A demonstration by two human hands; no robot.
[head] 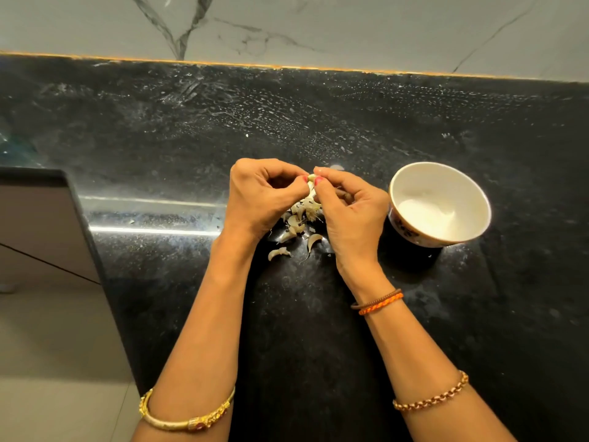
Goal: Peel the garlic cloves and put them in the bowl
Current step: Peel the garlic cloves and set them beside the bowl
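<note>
Both hands' fingers [314, 183] on garlic clove [311, 177] (bowl [411, 224] unlabelled)

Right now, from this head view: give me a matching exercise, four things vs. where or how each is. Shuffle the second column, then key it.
Things:
1. garlic clove
2. bowl
3. pile of peels
4. orange thread band

Places or states:
A. on the right wrist
B. pinched between the fingertips of the left hand and the right hand
C. standing upright on the black counter, right of the hands, white inside
D. lying on the counter under and between the hands

Pairs: 1-B, 2-C, 3-D, 4-A
</note>
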